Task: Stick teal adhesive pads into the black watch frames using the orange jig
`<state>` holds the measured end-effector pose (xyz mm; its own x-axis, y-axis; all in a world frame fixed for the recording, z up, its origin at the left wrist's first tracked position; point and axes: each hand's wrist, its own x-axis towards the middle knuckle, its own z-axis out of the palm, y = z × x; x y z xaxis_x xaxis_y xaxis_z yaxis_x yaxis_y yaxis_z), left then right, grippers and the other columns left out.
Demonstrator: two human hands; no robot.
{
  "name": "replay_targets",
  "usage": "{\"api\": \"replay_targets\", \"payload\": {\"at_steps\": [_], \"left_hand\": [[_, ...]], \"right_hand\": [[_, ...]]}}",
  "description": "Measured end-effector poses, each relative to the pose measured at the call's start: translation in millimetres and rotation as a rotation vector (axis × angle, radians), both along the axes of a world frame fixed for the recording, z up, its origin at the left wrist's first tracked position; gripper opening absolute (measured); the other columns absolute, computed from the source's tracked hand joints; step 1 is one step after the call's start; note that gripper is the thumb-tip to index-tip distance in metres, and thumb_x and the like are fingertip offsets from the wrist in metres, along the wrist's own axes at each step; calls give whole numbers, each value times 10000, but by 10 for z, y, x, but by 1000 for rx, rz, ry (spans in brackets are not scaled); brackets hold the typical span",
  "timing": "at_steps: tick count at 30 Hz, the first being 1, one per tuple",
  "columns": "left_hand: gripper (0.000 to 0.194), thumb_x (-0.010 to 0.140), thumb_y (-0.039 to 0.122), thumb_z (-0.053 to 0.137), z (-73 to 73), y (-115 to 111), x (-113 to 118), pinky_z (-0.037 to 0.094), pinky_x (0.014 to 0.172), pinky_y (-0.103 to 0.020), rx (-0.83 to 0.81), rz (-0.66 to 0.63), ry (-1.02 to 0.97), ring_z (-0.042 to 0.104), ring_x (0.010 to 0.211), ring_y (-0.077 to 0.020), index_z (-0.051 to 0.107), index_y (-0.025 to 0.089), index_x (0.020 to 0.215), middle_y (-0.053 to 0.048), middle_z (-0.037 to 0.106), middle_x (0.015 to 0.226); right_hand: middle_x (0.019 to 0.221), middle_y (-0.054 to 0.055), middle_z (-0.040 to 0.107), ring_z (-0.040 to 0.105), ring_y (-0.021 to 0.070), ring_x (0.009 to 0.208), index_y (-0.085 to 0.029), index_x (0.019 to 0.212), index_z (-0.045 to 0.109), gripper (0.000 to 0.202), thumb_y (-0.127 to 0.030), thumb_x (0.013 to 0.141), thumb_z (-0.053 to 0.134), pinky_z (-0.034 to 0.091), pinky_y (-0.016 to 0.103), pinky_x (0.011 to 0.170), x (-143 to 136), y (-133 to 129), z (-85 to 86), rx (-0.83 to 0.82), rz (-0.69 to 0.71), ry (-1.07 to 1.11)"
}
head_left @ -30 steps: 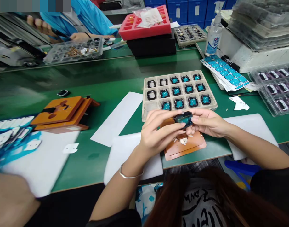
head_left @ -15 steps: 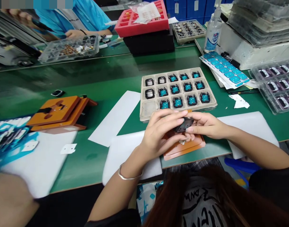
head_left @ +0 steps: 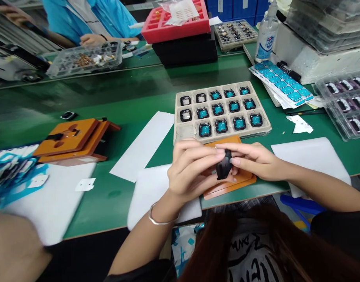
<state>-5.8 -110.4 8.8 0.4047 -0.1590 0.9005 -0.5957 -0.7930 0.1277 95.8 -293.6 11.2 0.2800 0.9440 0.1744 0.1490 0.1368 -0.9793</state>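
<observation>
Both my hands grip a small black watch case (head_left: 224,164) over an orange fixture board (head_left: 245,179) at the table's front edge. My left hand (head_left: 187,166) has its fingers and thumb closed on the case's left side. The fingertips of my right hand (head_left: 256,158) pinch its right side. The case is tilted nearly on edge, so its inner face is hidden. Just beyond the hands lies a pale compartment tray (head_left: 184,132). Most of its pockets hold black square cases, several with teal film inside and a few with whitish centres; the front-left pocket holds none.
A second orange fixture (head_left: 71,137) stands left, near a white paper strip (head_left: 144,145). White foam pads (head_left: 312,156) lie beside my arms. To the right are teal sticker sheets (head_left: 286,84), a sanitizer bottle (head_left: 265,35) and a clear tray (head_left: 341,94). Across the table sits a person in blue (head_left: 115,19).
The black case has been turned from lying flatter to nearly on edge. My left hand has shifted slightly left and down, showing more of the orange board behind.
</observation>
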Motion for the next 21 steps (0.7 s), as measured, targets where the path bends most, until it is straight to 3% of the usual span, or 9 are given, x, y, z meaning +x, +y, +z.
{"api": "replay_targets", "payload": {"at_steps": [5,12,18,21], "left_hand": [[424,860,339,729,13,-56,-45,581,839,-415,6,-85,87,666,1015,-225,581,289,1254,-39,723,1057],[680,793,331,803,-37,-52,-108,549,948,-440,-30,-104,103,708,1021,-216,488,288,1395,-59,730,1130],[718,788,316,814,-61,-53,-207,534,941,-473,-22,-20,132,719,1009,-233,471,312,1418,-33,750,1098],[730,789,278,815,-42,-61,-249,525,974,-516,18,10,133,729,993,-243,463,308,1427,-27,752,1096]], "right_hand": [[1027,34,744,680,160,968,-184,1395,565,432,-284,985,467,518,285,921,-18,-12,22,9,-35,-140],[891,27,728,654,153,854,-183,1405,555,476,-328,952,522,549,257,726,-38,-31,1,-80,-53,23],[863,34,731,627,132,725,-160,1352,612,432,-309,961,502,527,237,645,-69,-30,22,-57,-69,-31],[952,36,739,635,127,751,-173,1269,680,378,-274,950,505,516,227,662,-87,-18,40,-7,-83,-31]]}}
